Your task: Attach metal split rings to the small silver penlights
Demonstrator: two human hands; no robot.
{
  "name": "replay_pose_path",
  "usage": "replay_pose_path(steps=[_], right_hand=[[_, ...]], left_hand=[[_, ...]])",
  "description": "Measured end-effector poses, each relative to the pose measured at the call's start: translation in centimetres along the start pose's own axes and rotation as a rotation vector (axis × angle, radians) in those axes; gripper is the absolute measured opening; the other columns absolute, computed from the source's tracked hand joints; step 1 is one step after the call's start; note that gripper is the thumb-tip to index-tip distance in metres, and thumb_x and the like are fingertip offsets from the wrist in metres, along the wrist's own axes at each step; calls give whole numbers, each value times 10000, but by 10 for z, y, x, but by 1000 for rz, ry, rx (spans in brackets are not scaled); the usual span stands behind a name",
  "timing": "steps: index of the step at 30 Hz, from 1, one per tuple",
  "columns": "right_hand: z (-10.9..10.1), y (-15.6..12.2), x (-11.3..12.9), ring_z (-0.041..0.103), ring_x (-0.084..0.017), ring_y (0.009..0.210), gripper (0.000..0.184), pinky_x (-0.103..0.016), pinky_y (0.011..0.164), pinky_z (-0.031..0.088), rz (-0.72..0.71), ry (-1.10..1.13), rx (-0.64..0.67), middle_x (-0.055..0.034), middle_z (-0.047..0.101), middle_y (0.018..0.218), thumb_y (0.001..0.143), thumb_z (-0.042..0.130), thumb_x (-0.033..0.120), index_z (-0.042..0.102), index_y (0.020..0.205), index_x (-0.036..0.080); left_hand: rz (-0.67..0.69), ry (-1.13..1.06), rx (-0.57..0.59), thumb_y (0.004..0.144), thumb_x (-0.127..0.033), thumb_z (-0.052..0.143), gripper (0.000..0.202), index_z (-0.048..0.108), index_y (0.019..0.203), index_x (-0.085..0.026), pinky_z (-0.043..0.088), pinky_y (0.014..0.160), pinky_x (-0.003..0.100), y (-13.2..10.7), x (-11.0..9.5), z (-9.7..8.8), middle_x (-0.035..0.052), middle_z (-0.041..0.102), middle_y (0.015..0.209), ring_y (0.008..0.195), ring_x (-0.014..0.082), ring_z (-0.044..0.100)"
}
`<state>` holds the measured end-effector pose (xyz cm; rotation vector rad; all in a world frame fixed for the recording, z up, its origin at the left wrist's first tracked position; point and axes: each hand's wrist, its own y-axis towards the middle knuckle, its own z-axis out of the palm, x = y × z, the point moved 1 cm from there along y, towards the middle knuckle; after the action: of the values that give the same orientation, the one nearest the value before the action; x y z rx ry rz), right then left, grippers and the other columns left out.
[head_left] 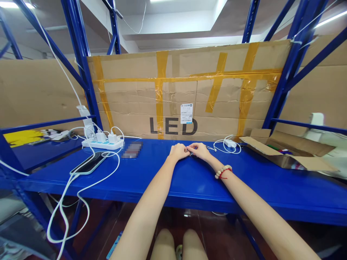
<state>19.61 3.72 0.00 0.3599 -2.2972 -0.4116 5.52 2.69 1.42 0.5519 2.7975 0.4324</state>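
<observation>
Both my hands meet over the far middle of the blue shelf top (pixel 151 173). My left hand (pixel 179 151) is closed, its fingers curled towards the right. Against it, my right hand (pixel 200 150) pinches with thumb and fingertips and wears a beaded bracelet at the wrist. Between the fingertips a small shiny metal piece (pixel 191 154) shows in part; its kind is too small and covered to tell. Just right of my right hand lies another thin silvery thing (pixel 210 148), partly hidden.
A white charger with cable (pixel 230 143) lies to the right, near an open cardboard box (pixel 284 148). On the left are a power strip (pixel 104 143), a phone (pixel 90 163) and loose white cables hanging over the edge. A large cardboard panel (pixel 130 104) stands behind.
</observation>
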Motion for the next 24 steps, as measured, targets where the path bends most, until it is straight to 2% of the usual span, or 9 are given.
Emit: replay_pose_path(steps=[4,9,15,21,24], right_hand=[[-7,-4,3,601,-133,677,264,-210,544,378,54,-211,-49,-19,686,775,780,545,405,689,806,185],[-13,-11,10,605,-135,732,211,-205,530,342,28,-389,31,-3,687,788,756,580,395,685,776,213],[-12,-13,13,604,-125,729,214,-199,528,337,6,-404,72,1,688,799,763,569,397,687,777,219],[-12,-12,12,611,-135,742,231,-210,545,343,-3,-427,28,-4,695,803,766,552,402,693,765,220],[-13,-11,12,619,-152,776,218,-219,565,355,56,-449,-15,-10,698,812,758,562,398,695,772,225]], left_hand=[[21,-8,-37,740,-322,498,224,679,664,-214,437,661,256,1,2,1,29,692,771,790,184,621],[40,-11,-53,738,-326,521,203,686,692,-216,423,652,239,3,6,2,22,696,795,795,171,613],[26,-8,-39,799,-367,502,256,684,722,-204,403,626,221,4,7,1,28,693,812,782,155,612],[5,9,-71,822,-373,466,285,684,740,-207,394,635,224,2,5,-2,36,692,835,804,161,609],[1,28,-68,825,-372,462,292,686,740,-206,389,636,220,1,4,-3,39,692,835,800,158,608]])
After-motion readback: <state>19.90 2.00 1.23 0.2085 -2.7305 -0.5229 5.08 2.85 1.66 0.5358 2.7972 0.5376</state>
